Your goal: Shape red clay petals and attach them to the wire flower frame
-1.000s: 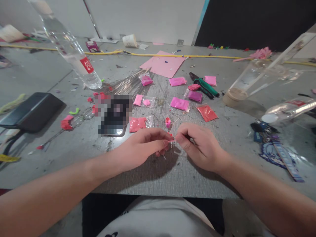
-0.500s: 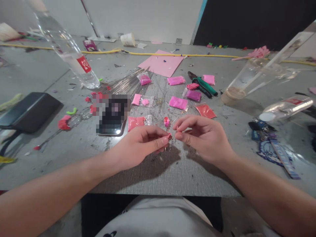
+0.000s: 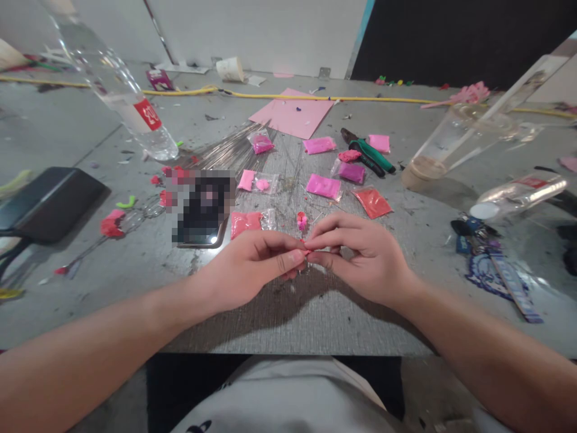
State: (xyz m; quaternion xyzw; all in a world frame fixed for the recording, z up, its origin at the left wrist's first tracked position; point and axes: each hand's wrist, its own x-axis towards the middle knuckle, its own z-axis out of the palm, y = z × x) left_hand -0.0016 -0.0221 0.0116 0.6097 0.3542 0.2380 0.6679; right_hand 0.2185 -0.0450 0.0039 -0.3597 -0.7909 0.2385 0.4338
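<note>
My left hand (image 3: 264, 267) is closed, thumb against fingertips, on a small piece of red modelling clay (image 3: 307, 252). My right hand (image 3: 360, 255) meets it from the other side, with its thumb and fingertips pinched on the same clay. Most of the piece is hidden by the fingers. Just beyond the fingertips a small pink and red clay shape (image 3: 302, 221) sits on the grey table (image 3: 288, 328). Left of it lies a packet of coral-red clay (image 3: 246, 224), partly behind my left hand. An orange-red packet (image 3: 372, 202) lies beyond my right hand.
Several pink clay packets (image 3: 323, 186), green-handled pliers (image 3: 370, 154) and thin metal wires (image 3: 234, 147) lie farther back. At left are a phone (image 3: 202, 210), a black box-like object (image 3: 56, 201) and a water bottle (image 3: 117, 96). A plastic cup (image 3: 435, 150) and keys (image 3: 471, 228) are at right.
My right hand came away from the left, its fingers parting a little, then moved back in. Both hands now touch at the red clay. The view has shifted slightly.
</note>
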